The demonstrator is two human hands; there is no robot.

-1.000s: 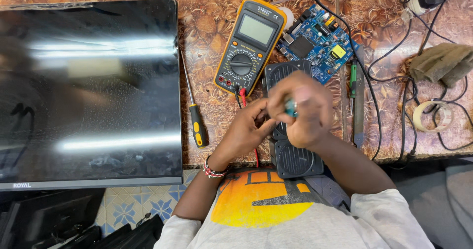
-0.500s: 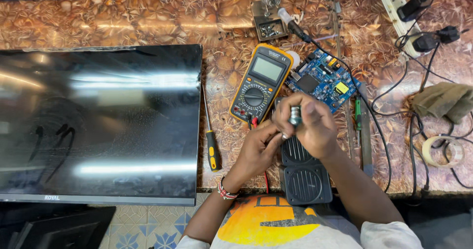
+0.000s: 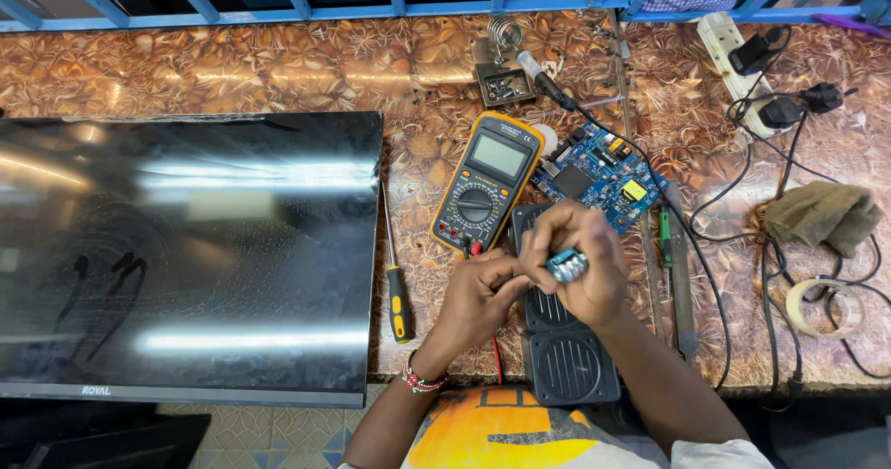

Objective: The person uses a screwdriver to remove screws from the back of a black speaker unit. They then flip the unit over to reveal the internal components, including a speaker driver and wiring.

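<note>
Above two black speakers (image 3: 566, 339) our right hand (image 3: 580, 265) pinches one small blue-grey part (image 3: 566, 265); left hand (image 3: 478, 297) fingers (image 3: 509, 282) curl beside it, one multimeter (image 3: 487, 183) near.

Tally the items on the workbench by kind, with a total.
Screen: 1
Multimeter: 1
Circuit board: 1
Screwdrivers: 2
Speaker: 1
Soldering iron: 1
Power strip: 1
Cloth: 1
Tape roll: 1
Total: 10

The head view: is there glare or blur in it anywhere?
Head view: pale light bands glare across the large black flat screen; the glossy brown patterned tabletop shines too; the yellow multimeter looks sharp, the small blue part between the hands slightly soft.
</note>
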